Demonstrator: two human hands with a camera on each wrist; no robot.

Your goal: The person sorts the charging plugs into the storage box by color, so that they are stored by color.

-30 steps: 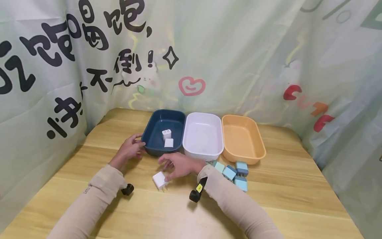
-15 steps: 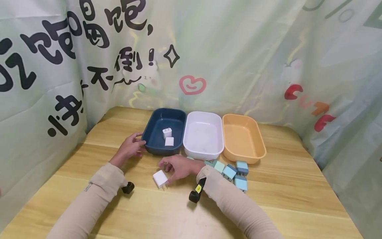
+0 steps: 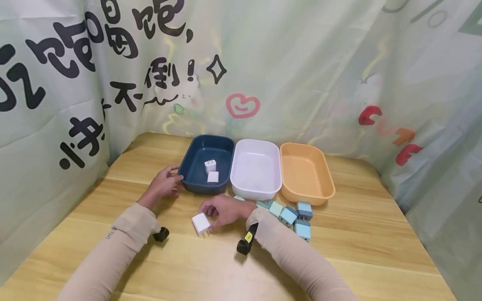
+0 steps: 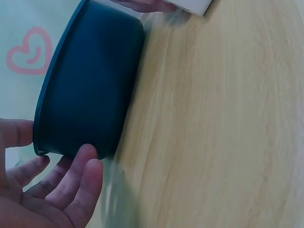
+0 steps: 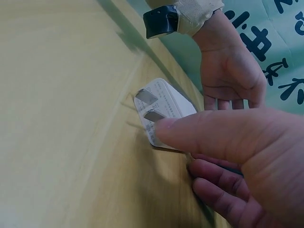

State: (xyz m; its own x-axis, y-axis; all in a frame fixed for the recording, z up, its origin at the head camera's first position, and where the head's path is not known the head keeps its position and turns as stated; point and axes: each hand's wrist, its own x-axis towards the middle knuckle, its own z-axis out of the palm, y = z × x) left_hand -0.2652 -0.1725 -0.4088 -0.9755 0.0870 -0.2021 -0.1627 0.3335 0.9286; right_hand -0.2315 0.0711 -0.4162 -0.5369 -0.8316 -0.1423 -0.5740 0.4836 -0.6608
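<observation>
In the head view my left hand (image 3: 164,182) rests against the left side of a dark blue tray (image 3: 184,177). Its thumb lies at the rim and its loosely bent fingers are near the outer wall, as the left wrist view shows. My right hand (image 3: 226,210) pinches a white plug-in charger (image 3: 201,223) in front of that tray, low over the wooden table. Up close, the thumb (image 5: 199,130) lies over the charger's prong face; two metal prongs point outward and the other fingers are partly hidden. Inside the blue tray are two white chargers, one prongs-up (image 3: 210,166) and one lying (image 3: 212,177).
A white tray (image 3: 278,184) and an orange tray (image 3: 326,188) stand side by side right of the blue one. Several blue and green plug-in chargers (image 3: 288,216) lie before them, partly hidden by my right forearm. A printed curtain (image 3: 301,83) hangs behind the wooden table (image 3: 376,234).
My right thumb and fingers have closed in around the white charger, which stays at nearly the same place. The left hand stays at the blue tray. The view shifts slightly.
</observation>
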